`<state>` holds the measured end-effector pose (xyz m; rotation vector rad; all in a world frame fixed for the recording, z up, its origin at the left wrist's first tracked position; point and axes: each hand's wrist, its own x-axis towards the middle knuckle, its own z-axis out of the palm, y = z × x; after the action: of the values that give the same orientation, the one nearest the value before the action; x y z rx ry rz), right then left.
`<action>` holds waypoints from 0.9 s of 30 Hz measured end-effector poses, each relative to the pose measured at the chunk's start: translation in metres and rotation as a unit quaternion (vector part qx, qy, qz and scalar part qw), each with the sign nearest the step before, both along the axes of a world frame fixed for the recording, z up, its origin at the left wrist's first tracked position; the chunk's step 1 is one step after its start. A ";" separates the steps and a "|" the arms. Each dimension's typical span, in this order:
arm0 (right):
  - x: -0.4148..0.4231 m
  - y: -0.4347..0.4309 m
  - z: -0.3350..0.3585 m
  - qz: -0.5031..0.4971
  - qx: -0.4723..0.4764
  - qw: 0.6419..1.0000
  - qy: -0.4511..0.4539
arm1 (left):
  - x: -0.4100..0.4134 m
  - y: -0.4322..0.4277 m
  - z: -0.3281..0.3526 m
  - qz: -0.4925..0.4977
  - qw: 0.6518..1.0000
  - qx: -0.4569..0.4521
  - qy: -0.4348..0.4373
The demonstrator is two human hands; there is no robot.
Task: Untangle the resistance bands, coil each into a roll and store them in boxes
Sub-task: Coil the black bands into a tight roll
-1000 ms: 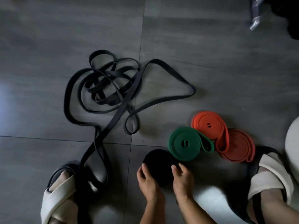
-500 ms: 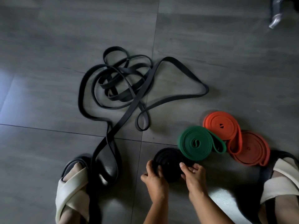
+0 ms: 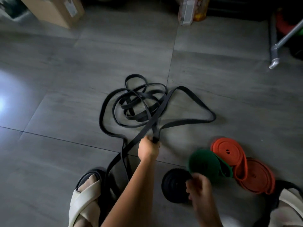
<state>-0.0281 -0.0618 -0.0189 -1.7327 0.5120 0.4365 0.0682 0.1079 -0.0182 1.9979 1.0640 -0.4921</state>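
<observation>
A tangle of black resistance bands (image 3: 141,104) lies spread on the grey tiled floor. My left hand (image 3: 148,148) is stretched forward and grips a loop of one black band at the near end of the tangle. A coiled black roll (image 3: 172,185) lies flat near me. My right hand (image 3: 199,188), blurred, hovers over that roll's right edge, with its fingers by the green roll (image 3: 205,166). How it holds anything is unclear. Two orange rolls (image 3: 227,151) (image 3: 255,177) lie to the right of the green one.
My sandalled feet (image 3: 86,199) (image 3: 288,208) flank the rolls, and a black band runs past the left foot. A cardboard box (image 3: 54,9) stands at the far left. A packet (image 3: 186,10) and a metal leg (image 3: 277,46) are at the far right.
My left hand has left the black roll and reached forward to grip a loop of the tangled band. My right hand stays by the roll. The view has tilted up, showing the box.
</observation>
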 end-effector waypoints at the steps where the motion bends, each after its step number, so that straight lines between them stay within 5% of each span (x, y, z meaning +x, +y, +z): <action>1: 0.012 0.001 0.011 0.032 -0.017 0.999 -0.037 | 0.000 0.001 0.014 -0.052 0.997 0.042 -0.032; 6: 0.063 0.017 0.102 0.163 -0.099 0.958 -0.215 | -0.006 0.014 0.134 -0.279 0.927 0.177 -0.178; 12: 0.082 0.049 0.244 0.272 0.001 0.900 -0.341 | -0.042 0.025 0.304 -0.397 0.852 0.133 -0.314; 17: 0.065 0.056 0.355 0.331 0.166 0.864 -0.341 | -0.092 0.030 0.415 -0.281 0.840 0.002 -0.464; 20: 0.047 0.053 0.382 0.335 0.183 0.863 -0.332 | -0.115 0.034 0.439 -0.246 0.820 -0.053 -0.514; 23: 0.026 0.051 0.374 0.362 0.146 0.866 -0.313 | -0.127 0.038 0.419 -0.177 0.843 -0.148 -0.486; 27: 0.018 0.046 0.342 0.401 -0.042 0.847 -0.345 | -0.129 0.038 0.383 -0.117 0.874 -0.302 -0.363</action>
<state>-0.0099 -0.0154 0.3233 -1.9833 -0.7617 0.3234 -0.0606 0.1454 0.3649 1.5240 0.1578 -0.1269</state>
